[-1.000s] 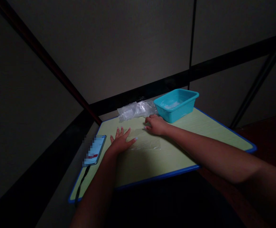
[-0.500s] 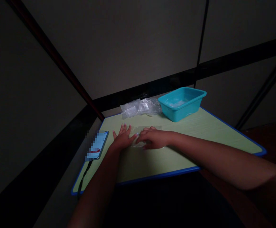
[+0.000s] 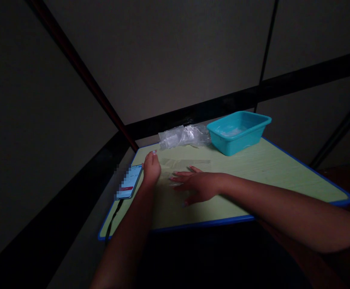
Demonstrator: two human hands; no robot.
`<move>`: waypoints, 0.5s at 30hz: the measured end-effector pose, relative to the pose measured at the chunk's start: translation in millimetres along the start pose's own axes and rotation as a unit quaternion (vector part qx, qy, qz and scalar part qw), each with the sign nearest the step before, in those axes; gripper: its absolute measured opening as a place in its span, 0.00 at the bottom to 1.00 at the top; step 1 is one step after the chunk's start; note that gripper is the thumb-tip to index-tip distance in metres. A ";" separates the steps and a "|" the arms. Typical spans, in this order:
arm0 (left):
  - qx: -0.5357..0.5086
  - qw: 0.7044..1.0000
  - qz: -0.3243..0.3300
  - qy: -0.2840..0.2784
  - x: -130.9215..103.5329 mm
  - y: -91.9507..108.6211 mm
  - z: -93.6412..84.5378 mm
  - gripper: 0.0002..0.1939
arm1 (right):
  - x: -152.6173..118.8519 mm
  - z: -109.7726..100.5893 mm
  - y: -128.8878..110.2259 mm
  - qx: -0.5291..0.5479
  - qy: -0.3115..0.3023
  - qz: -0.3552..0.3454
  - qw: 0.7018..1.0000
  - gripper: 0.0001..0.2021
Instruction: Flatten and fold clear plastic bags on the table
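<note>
A thin clear plastic bag (image 3: pixel 190 163) lies flat on the table, its outline faint. Over its near part, my right hand (image 3: pixel 201 186) is spread with the fingers pointing left, holding nothing; I cannot tell how much of it touches the plastic. My left hand (image 3: pixel 151 167) is left of the bag, turned on its side with the thumb up, close to the phone's right edge. Nothing shows in that hand, though its fingers are partly hidden behind one another. The phone (image 3: pixel 130 182) lies screen up at the table's left edge, partly blurred out.
Crumpled clear plastic bags (image 3: pixel 182 136) lie along the table's back edge. A turquoise plastic basin (image 3: pixel 233 144) stands at the back right with something clear or whitish inside. The pale green table (image 3: pixel 175 212) has a blue rim. A black strap (image 3: pixel 113 218) hangs below the phone. Dark walls stand behind.
My left hand has left the plastic, shifting up and left and turning from palm down onto its side. My right hand has spread from a curled shape. The view has shifted slightly.
</note>
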State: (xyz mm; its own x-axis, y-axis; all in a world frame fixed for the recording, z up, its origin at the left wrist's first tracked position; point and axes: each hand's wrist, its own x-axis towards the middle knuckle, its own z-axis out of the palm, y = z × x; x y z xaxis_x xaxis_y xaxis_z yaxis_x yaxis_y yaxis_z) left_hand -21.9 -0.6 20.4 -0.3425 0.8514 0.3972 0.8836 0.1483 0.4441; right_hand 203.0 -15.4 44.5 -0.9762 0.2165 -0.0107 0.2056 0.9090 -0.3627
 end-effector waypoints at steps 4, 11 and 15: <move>-0.093 0.992 -0.010 0.086 3.1 -5.7 1.1 0.24 | 1.2 0.8 4.8 0.010 -0.025 0.017 0.999 0.30; -0.114 0.990 0.004 0.085 2.8 -5.6 2.5 0.22 | 1.4 3.6 5.8 0.032 -0.023 0.015 0.999 0.29; -0.112 0.990 0.004 0.083 3.1 -2.1 -0.5 0.22 | 0.9 4.1 3.9 0.013 -0.031 0.001 0.999 0.31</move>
State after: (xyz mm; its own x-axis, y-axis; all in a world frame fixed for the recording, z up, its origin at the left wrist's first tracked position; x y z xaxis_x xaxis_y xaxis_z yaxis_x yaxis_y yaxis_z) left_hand -25.0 1.5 21.1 -0.4008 0.7545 0.5198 0.7993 0.0106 0.6009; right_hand 202.7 -13.2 39.3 -0.9782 0.1958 -0.0696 0.2074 0.8985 -0.3869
